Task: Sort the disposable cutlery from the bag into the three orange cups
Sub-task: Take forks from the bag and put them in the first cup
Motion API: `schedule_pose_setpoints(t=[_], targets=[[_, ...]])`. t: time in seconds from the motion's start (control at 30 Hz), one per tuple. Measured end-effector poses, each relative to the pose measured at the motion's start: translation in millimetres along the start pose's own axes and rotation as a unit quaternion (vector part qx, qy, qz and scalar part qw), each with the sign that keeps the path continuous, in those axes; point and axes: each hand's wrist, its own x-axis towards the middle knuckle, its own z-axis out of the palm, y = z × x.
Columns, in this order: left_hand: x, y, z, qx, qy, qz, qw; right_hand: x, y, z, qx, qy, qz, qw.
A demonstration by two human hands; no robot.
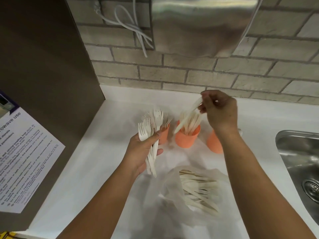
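Three orange cups stand in a row on the white counter. The left cup (pixel 164 133) holds forks and is partly hidden by my left hand (pixel 140 153), which grips a bundle of white forks (pixel 151 135). The middle cup (pixel 187 138) holds several cream knives. Above it my right hand (pixel 220 112) pinches one cream knife (pixel 187 115), tilted with its tip low at the cup's left rim. The right cup (pixel 214 144) is half hidden behind my right wrist. A clear plastic bag (pixel 172 195) lies near me with a pile of cream knives (pixel 199 191) in it.
A steel sink (pixel 300 157) is set into the counter at the right. A brown appliance side with a printed notice (pixel 22 161) stands at the left. On the brick wall behind hang a metal dispenser (pixel 202 23) and white cables (pixel 134 28).
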Motion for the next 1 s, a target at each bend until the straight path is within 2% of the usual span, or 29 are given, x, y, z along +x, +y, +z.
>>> schedule_pose_setpoints(t=[0.1, 0.17, 0.27, 0.33, 0.4, 0.47, 0.5, 0.57, 0.73, 0.87, 1.0], targets=[[0.3, 0.4, -1.5, -0.004, -0.02, -0.009, 1.0, 9.0, 4.2, -8.9, -0.11, 0.027, -0.101, 0.988], [0.2, 0.2, -0.4, 0.001, -0.036, -0.012, 0.999, 9.7, 16.0, -7.0, -0.199, -0.022, -0.136, 0.97], [0.9, -1.6, 1.3, 0.005, -0.044, -0.012, 0.999, -2.7, 27.3, 1.6, -0.336, -0.108, -0.143, 0.925], [0.5, -2.2, 2.5, 0.004, -0.051, -0.009, 0.999, -15.6, 17.3, 7.7, -0.3, -0.126, -0.138, 0.936], [0.3, -2.0, 3.4, 0.01, -0.054, -0.002, 0.999, -28.1, -1.0, 19.7, -0.195, -0.198, -0.07, 0.958], [0.8, -1.9, 3.5, 0.018, -0.058, 0.006, 0.998, -35.8, -8.6, 34.5, -0.144, -0.28, -0.01, 0.949], [0.9, -1.6, 3.0, 0.019, -0.059, 0.01, 0.998, -37.9, -9.3, 41.1, -0.132, -0.291, -0.001, 0.948], [0.6, -1.3, 0.9, 0.014, -0.059, 0.012, 0.998, -37.7, -8.2, 49.8, -0.068, -0.278, 0.034, 0.958], [-1.9, 3.1, -7.8, -0.028, -0.057, 0.008, 0.998, -30.0, -12.5, 56.6, 0.059, -0.271, 0.119, 0.953], [-0.4, 4.4, -17.6, -0.048, -0.031, -0.003, 0.998, -14.3, -19.3, 54.3, 0.1, -0.222, 0.119, 0.963], [1.5, 1.9, -20.5, -0.053, -0.007, -0.008, 0.999, -7.1, -23.9, 57.7, 0.098, -0.231, 0.076, 0.965]])
